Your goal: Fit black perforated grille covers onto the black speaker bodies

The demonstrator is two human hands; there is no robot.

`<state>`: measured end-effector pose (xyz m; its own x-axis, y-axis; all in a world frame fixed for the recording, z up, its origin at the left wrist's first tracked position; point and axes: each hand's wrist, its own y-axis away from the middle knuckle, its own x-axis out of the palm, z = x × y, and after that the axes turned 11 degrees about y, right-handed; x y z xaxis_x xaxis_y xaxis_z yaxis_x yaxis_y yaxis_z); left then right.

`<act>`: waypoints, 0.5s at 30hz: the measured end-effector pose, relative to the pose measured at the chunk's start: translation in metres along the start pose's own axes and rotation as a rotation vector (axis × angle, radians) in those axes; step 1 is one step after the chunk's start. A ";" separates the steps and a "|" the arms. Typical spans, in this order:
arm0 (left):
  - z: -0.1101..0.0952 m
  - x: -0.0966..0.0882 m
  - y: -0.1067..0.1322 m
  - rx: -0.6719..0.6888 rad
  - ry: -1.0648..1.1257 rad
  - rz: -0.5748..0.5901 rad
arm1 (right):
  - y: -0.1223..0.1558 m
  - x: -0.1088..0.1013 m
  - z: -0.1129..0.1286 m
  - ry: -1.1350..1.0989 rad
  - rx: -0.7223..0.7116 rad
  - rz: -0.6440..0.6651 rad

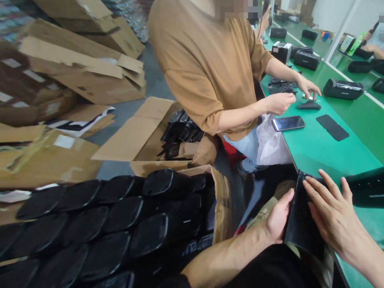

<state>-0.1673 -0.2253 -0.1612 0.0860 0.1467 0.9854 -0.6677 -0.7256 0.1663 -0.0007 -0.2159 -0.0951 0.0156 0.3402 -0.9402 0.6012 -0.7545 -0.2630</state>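
Observation:
My left hand grips the edge of a black plastic panel-like piece, which is tilted over my lap by the table's edge. Part of the piece is hidden by my hands, so its full shape does not show. My right hand rests flat on its face with fingers stretched out and spread. Just beyond my right hand, a black speaker-like housing lies on the green table.
A carton with rows of black housings stands to my left. A co-worker in a brown top handles small parts at the table. A phone and a flat black sheet lie there. Cardboard boxes are piled behind.

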 end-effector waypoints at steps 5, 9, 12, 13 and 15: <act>0.003 0.001 -0.001 0.047 -0.021 -0.009 | 0.004 0.010 0.000 0.048 0.012 0.026; 0.005 0.000 -0.003 0.054 -0.030 -0.019 | -0.002 0.016 0.006 0.047 0.038 0.030; 0.006 0.000 -0.003 0.037 -0.037 -0.014 | -0.007 0.016 0.007 0.010 0.060 0.018; 0.006 0.000 -0.003 0.032 -0.034 -0.012 | -0.006 0.013 0.005 -0.005 0.073 0.001; 0.006 -0.003 -0.002 0.020 -0.023 -0.017 | 0.002 0.003 -0.004 -0.039 0.102 -0.040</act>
<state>-0.1618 -0.2279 -0.1646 0.1140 0.1439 0.9830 -0.6508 -0.7368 0.1833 0.0037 -0.2149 -0.0974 -0.0390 0.3511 -0.9355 0.5160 -0.7946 -0.3198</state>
